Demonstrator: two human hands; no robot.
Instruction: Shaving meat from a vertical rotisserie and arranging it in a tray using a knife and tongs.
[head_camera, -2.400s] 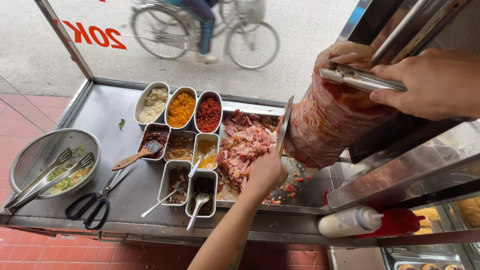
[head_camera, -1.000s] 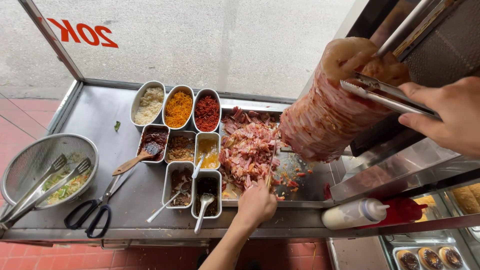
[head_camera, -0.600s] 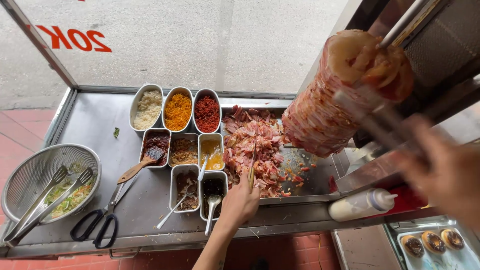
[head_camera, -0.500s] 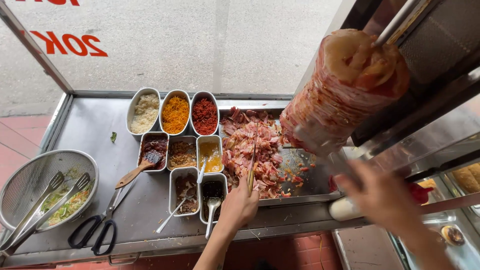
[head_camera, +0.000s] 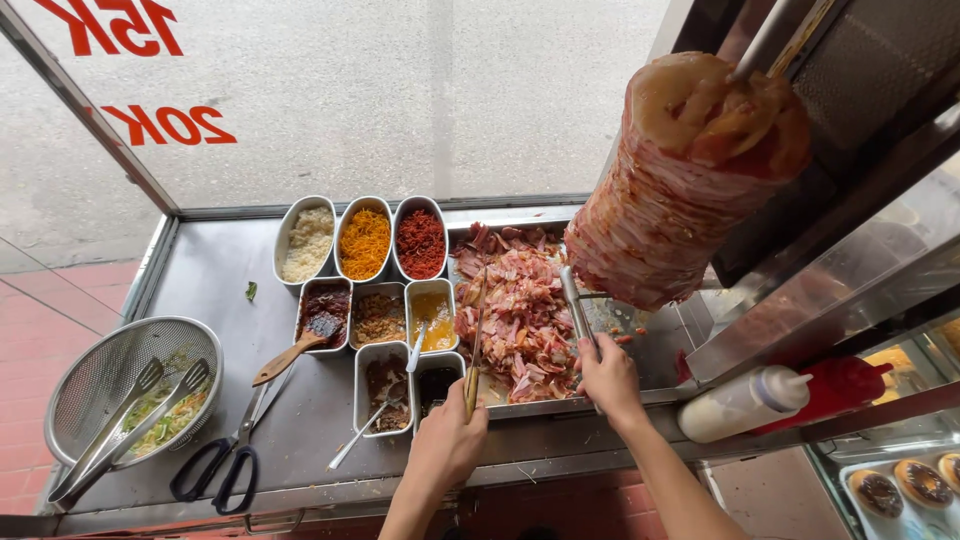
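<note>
Your left hand (head_camera: 447, 440) is closed around a long knife (head_camera: 475, 345) and your right hand (head_camera: 608, 378) pinches metal tongs (head_camera: 577, 312), both reaching into the tray (head_camera: 560, 404) of sliced meat (head_camera: 520, 310). The meat cone (head_camera: 690, 180) hangs just right of the tray. Condiment tins (head_camera: 365, 240) sit left of the tray on the steel surface (head_camera: 210, 290), with scissors (head_camera: 225, 465) and a strainer (head_camera: 120, 395) further left.

Spit (head_camera: 770, 35) top cut off; pastry tray (head_camera: 905, 485) clipped by corner.

Bare counter (head_camera: 215, 290) left of condiment tins (head_camera: 365, 285) gives open passage. Meat cone (head_camera: 690, 180) overhangs tray (head_camera: 655, 345) right side, blocking from above. Scissors (head_camera: 225, 465), colander (head_camera: 130, 400), sauce bottles (head_camera: 775, 398) crowd front edge.
</note>
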